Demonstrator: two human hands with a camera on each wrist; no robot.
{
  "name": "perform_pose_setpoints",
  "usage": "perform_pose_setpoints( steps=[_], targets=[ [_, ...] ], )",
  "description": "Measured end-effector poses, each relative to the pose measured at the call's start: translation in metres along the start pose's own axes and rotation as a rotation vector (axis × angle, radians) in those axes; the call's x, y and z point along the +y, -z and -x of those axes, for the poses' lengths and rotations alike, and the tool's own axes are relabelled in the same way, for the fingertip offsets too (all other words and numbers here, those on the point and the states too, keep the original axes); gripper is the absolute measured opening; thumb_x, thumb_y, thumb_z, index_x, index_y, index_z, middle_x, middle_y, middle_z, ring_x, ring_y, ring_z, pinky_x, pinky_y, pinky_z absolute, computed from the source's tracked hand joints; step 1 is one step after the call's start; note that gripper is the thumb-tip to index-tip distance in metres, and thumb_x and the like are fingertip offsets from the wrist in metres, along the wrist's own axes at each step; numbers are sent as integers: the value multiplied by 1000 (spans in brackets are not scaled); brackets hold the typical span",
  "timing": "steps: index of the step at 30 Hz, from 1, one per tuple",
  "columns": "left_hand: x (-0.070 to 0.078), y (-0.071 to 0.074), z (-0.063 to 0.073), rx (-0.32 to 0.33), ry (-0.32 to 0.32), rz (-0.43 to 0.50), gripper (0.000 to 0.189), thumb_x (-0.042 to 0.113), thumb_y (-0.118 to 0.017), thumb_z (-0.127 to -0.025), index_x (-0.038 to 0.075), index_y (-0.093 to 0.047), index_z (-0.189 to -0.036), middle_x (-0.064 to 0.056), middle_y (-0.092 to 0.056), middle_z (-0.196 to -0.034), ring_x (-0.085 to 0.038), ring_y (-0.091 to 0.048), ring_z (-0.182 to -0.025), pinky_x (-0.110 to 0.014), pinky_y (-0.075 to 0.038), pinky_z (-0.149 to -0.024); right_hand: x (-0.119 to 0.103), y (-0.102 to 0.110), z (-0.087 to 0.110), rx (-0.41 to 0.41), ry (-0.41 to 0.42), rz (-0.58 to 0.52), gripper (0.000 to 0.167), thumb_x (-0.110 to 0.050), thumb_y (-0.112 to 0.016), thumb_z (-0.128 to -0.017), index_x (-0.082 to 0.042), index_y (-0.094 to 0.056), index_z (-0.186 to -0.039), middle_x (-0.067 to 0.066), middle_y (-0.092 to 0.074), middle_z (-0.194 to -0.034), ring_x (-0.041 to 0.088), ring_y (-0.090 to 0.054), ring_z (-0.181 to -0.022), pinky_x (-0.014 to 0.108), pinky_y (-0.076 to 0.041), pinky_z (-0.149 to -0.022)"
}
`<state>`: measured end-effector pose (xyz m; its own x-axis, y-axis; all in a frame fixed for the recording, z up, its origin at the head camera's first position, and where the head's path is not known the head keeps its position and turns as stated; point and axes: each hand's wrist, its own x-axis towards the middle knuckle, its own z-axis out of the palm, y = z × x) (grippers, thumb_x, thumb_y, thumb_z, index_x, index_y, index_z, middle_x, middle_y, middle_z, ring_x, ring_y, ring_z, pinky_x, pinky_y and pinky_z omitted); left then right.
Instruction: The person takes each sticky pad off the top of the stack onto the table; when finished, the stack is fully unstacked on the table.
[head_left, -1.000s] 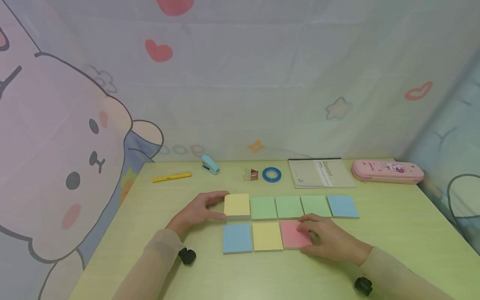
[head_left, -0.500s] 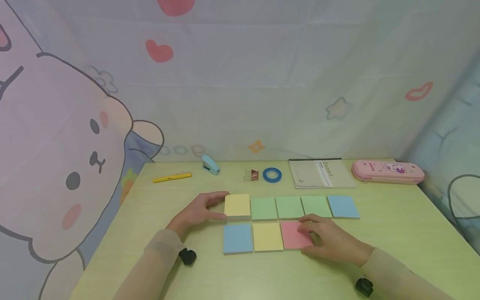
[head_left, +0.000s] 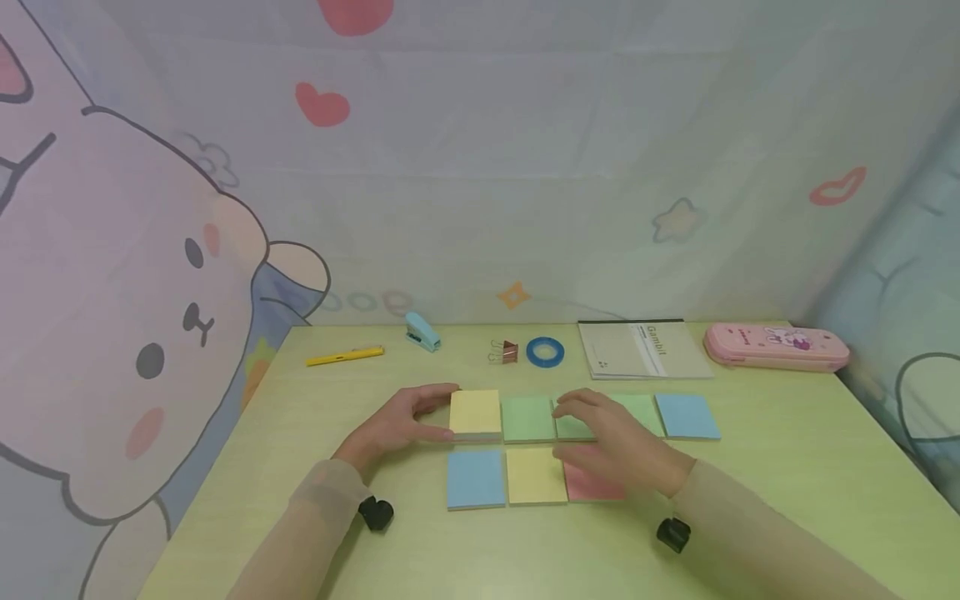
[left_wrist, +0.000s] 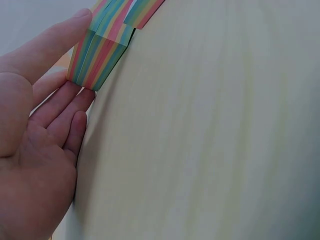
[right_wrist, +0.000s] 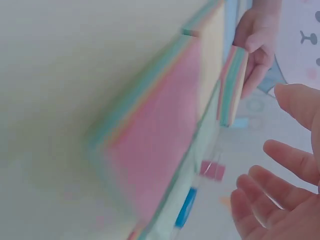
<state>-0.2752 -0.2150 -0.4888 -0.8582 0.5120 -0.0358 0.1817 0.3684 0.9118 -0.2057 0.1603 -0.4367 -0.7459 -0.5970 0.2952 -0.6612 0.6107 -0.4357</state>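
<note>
A pale grey-lilac cloth backdrop (head_left: pixel 525 125), lightly creased, fills the scene from ten to two o'clock. At nine o'clock is a large printed cartoon animal (head_left: pixel 105 275) with dark eyes and pink cheeks. Two red hearts, the lower one whole (head_left: pixel 322 105), sit near eleven; a heart outline (head_left: pixel 837 186) and a pale star (head_left: pixel 677 221) lie between two and three. Toward three o'clock, a bluish side cloth (head_left: pixel 907 283) meets the backdrop. A yellow-green table (head_left: pixel 465 558) with faint wood grain reaches six o'clock, under soft light.
</note>
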Motion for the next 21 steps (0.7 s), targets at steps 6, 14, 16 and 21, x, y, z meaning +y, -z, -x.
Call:
perform_pose_setpoints(
  steps=[6,14,16,21],
  targets=[
    [-1,1,1,-8,-8,2,83,21,-90,-86,12,-49,-157,-9,-50,-160,-34,-42,-151,-54,-29,-126,-13,-18,-44,-118,-49,-57,57,-34,-80,-95,-4,-61,-139,9,-59,-145,31,-53,-139,50,-46,-114],
    [-2,2,1,-11,-29,9,81,18,-89,-87,9,-48,-157,-12,-53,-157,-37,-44,-149,-58,-29,-125,-19,-39,-88,-185,-32,17,67,-36,-85,-91,-1,-59,-142,12,-61,-144,31,-54,-138,47,-44,-117],
    [-2,2,1,-14,-32,12,83,17,-89,-87,9,-47,-158,-11,-53,-158,-36,-44,-149,-57,-29,-125,-19,-43,-95,-213,-51,24,69,-39,-85,-91,-3,-58,-144,11,-60,-146,31,-52,-140,46,-43,-118],
    [0,1,1,-20,-30,16,87,17,-90,-85,7,-45,-159,-10,-52,-159,-35,-43,-150,-56,-26,-127,-21,-50,-105,-255,-48,24,71,-39,-84,-91,-2,-56,-145,12,-60,-147,31,-54,-138,45,-44,-117]
  ],
)
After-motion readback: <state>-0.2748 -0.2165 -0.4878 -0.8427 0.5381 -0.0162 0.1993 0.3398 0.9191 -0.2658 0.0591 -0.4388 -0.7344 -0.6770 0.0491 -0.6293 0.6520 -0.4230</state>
